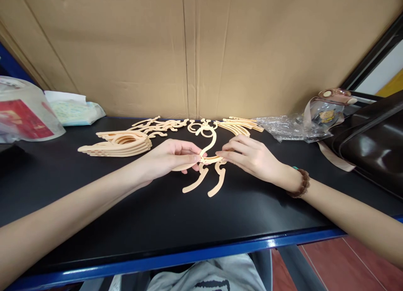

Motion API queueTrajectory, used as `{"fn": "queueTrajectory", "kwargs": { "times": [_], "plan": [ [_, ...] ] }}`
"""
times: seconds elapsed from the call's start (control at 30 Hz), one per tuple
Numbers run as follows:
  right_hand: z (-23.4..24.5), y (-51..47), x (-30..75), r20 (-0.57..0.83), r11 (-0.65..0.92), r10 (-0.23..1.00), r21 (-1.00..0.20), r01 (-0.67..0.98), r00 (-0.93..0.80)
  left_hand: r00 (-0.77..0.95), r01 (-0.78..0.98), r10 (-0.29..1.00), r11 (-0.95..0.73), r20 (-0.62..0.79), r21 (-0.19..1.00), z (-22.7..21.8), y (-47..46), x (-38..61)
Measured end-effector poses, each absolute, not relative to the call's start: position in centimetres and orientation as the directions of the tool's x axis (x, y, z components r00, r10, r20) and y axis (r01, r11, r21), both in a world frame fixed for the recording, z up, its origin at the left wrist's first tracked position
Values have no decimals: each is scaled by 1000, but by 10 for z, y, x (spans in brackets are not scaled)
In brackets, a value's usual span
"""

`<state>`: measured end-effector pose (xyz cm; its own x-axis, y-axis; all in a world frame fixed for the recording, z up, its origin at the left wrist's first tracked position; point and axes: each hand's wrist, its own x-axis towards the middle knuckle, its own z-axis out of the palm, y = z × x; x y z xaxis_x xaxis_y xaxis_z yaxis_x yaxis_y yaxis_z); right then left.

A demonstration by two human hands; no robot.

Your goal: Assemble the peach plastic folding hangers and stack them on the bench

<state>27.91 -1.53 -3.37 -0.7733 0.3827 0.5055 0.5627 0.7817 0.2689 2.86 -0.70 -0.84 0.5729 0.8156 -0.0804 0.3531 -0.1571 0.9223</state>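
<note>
Between my hands is a beige plastic folding hanger (211, 144), its curved hook pointing away from me. My left hand (171, 157) pinches it near the base of the hook, thumb on top. The fingers of my right hand (252, 157) close on the hanger's right-hand part. Just below, two loose curved hanger arms (195, 184) lie on the black tabletop (151, 224). My fingers cover part of the joint, so I cannot tell how its pieces fit together.
A stack of folded hangers (116, 147) stands left. Behind are loose hanger arms (170, 125), small hook pieces (204, 125) and long strips (237, 125). Clear plastic wrap (283, 129), a transparent bottle (327, 110) and a dark bag (374, 136) lie right; cardboard (201, 52) walls the back.
</note>
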Motion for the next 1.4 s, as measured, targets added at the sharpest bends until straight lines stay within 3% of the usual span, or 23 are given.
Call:
{"fn": "queueTrajectory", "kwargs": {
  "times": [0.17,0.57,0.9,1.1,1.4],
  "plan": [
    [-35,-14,279,516,764,372,302,570,-772,538,364,841,-170,-58,916,-10,-7,32],
    [-38,-17,276,528,830,402,134,541,-748,540,322,841,-190,-15,927,-14,-3,29],
    [-41,-19,273,497,808,439,145,571,-748,513,351,858,-212,2,912,-16,1,27],
    [-43,-22,268,506,810,469,79,581,-724,498,349,865,-265,61,899,-18,4,26],
    [-46,-22,268,493,782,468,156,604,-734,510,393,860,-220,-12,893,-17,2,26]
  ]
}}
